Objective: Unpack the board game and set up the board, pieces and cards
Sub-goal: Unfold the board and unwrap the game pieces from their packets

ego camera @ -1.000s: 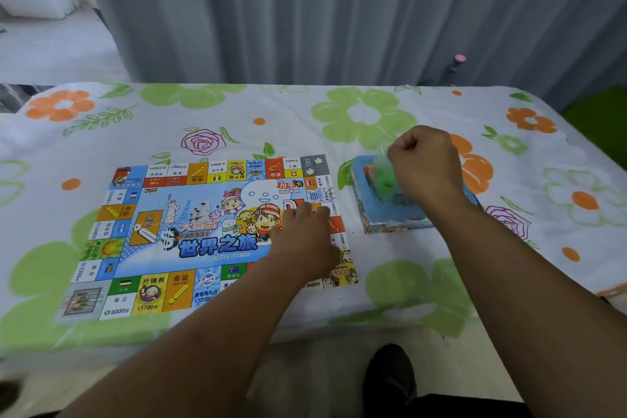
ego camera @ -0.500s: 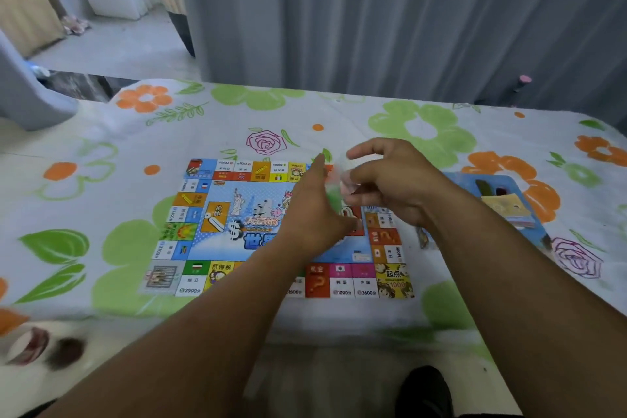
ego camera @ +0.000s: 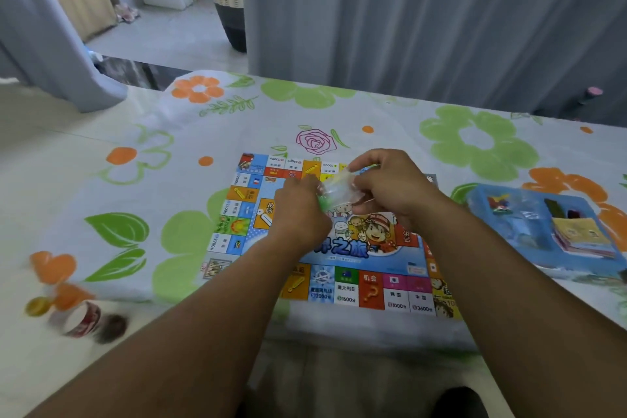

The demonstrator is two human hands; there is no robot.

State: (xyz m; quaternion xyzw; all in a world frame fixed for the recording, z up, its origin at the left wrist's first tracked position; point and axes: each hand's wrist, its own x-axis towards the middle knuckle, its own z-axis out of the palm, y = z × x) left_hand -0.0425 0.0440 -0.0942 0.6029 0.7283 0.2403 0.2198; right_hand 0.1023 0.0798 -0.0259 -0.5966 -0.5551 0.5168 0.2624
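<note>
A small clear plastic bag (ego camera: 339, 192) (something green shows inside it) is pinched between the left hand (ego camera: 300, 214) and the right hand (ego camera: 393, 188), above the far half of the game board (ego camera: 342, 282). The board is laid flat on the flowered tablecloth (ego camera: 142, 214), with the open blue box (ego camera: 529, 241) of cards just to its right.

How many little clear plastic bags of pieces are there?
2. One small clear bag is held by both hands over the board; another bag lies in the blue box. More may be hidden.
</note>
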